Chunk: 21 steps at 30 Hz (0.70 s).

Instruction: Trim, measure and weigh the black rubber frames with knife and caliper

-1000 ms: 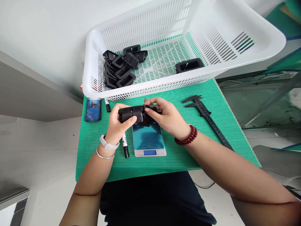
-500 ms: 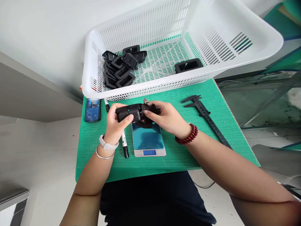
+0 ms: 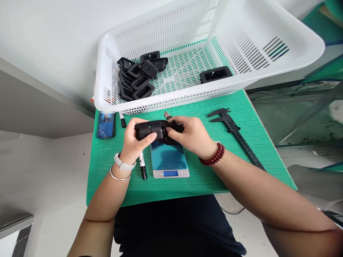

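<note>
Above the scale, a black moulded plastic part (image 3: 150,132) with two rounded bulges is held between both hands. My left hand (image 3: 131,141) is closed round its left end, thumb lying over the front. At the other end, my right hand (image 3: 189,134) pinches a ragged dark flap (image 3: 175,125) along the part's edge; whether the flap is joined to the part I cannot tell. A small grey flat tip (image 3: 167,115) shows just behind the right fingers. Below them sits a digital scale (image 3: 169,160) with a shiny blue-green plate, partly covered by the part.
A white plastic basket (image 3: 171,101) stands at the back, with several similar black parts (image 3: 142,80) inside. On the green mat (image 3: 209,182) lie a black caliper (image 3: 238,135), a phone (image 3: 105,125), a marker (image 3: 143,167) and another marker (image 3: 122,120).
Both hands have shifted the black part slightly to the right. The ragged flap now lies closer under the right fingers, and the grey tip stands out more clearly.
</note>
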Available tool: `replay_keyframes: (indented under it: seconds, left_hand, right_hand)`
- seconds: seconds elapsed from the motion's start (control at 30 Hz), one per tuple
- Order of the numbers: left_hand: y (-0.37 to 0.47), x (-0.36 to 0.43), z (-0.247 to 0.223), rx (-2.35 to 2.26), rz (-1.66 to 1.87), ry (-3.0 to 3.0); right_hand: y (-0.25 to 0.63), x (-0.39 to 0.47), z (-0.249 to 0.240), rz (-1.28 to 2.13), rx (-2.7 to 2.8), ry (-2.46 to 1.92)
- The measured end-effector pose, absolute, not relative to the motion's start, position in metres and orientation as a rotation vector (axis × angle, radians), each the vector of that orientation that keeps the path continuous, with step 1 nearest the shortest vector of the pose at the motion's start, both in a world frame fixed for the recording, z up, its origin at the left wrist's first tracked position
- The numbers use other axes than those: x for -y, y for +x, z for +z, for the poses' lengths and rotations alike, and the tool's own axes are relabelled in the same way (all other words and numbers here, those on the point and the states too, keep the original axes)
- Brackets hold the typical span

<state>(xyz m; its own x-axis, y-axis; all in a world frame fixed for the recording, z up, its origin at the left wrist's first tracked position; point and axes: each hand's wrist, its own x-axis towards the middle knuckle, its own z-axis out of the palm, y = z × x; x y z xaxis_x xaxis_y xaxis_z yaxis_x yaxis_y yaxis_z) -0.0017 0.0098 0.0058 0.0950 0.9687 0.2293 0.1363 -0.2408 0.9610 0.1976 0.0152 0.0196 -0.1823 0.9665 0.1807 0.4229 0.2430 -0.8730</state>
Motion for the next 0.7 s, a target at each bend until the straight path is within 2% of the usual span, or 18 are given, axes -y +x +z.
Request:
replay_keyframes:
  seconds: [0.27, 0.53, 0.7]
  left_hand:
    - [0.001, -0.007, 0.010, -1.181, 1.203, 1.591]
    - [0.004, -0.004, 0.016, -1.033, 1.065, 1.496]
    - [0.004, -0.003, 0.017, -1.014, 1.039, 1.553]
  right_hand:
    - [0.199, -0.014, 0.015, 0.476, 1.746, -1.302]
    - [0.201, -0.018, 0.020, 0.848, 1.773, -1.032]
    - [0.198, -0.019, 0.014, 0.915, 1.820, -0.906]
